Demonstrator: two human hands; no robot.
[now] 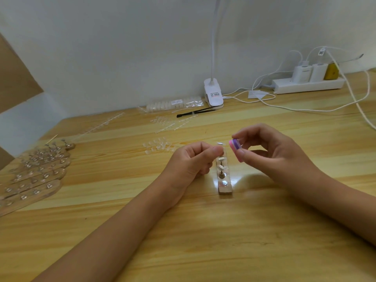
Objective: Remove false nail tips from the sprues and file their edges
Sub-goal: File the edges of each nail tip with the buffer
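Observation:
My left hand (194,159) pinches a small clear nail tip (220,143) between thumb and fingertips, just above the far end of a small wooden holder strip (224,189) with several metal studs. My right hand (270,153) grips a pink and purple nail file block (235,147) end-on, a short gap to the right of the tip. Loose clear nail tips (157,146) lie on the wooden table (203,231) beyond my left hand. Empty clear sprues (175,124) and more tips lie farther back.
Several wooden holder strips with studs (38,171) fan out at the left edge. A bag of nail tips (173,103), a black tool (195,112), a clip lamp base (213,94) and a power strip (309,85) with cables line the back wall.

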